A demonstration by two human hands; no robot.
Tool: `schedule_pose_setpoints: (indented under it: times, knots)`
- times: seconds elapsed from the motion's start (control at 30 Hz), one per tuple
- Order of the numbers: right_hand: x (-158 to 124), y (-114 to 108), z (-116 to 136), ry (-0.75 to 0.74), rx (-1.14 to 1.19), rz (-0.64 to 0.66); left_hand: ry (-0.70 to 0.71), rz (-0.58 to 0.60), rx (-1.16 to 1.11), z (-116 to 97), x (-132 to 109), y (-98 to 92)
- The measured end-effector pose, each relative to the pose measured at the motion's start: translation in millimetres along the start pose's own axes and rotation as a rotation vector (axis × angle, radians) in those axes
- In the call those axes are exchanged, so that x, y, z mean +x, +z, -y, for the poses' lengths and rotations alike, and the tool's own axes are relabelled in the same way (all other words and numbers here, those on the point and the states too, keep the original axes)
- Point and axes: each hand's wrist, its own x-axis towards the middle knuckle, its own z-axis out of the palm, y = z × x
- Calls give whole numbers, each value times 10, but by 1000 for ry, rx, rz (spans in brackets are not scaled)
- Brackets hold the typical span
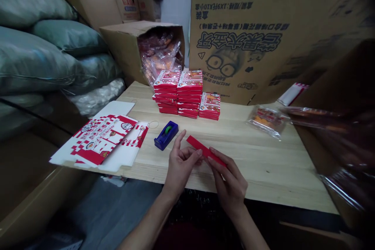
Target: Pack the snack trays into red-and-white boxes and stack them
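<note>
Both my hands hold a flat red carton just above the near edge of the wooden table. My left hand pinches its near left part with thumb and fingers, the index finger stretched out. My right hand grips its right end from below, fingers closed round it. A blue tape dispenser lies just left of my left hand. Unfolded red-and-white carton blanks lie in a pile at the table's left end.
Stacks of finished red boxes stand at the back middle. A clear snack packet lies to the right. An open cardboard box of packets lies on its side behind. A big printed carton stands behind; sacks fill the left.
</note>
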Motion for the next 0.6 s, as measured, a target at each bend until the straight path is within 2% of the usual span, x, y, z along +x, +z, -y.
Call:
schedule_pose_setpoints:
  times: [0.13, 0.2, 0.27, 0.37, 0.43, 0.5, 0.6]
  knots:
    - [-24, -28, 11, -19, 18, 18, -147, 36, -4, 170, 104, -111]
    - [-1, -58, 64, 12, 43, 5, -163, 73, 68, 233, 128, -170]
    - [37, -97, 143, 69, 91, -20, -52, 48, 211, 263, 142, -221]
    - [107, -188, 255, 231, 201, -93, 237, -16, 488, 219, 154, -291]
    - [167, -286, 288, 331, 247, -122, 354, 34, 605, 144, 157, -334]
    - [243, -401, 270, 365, 240, -41, 359, 159, 624, 67, 160, -367]
    - [352, -513, 131, 371, 218, 187, 232, 303, 570, 25, 184, -394]
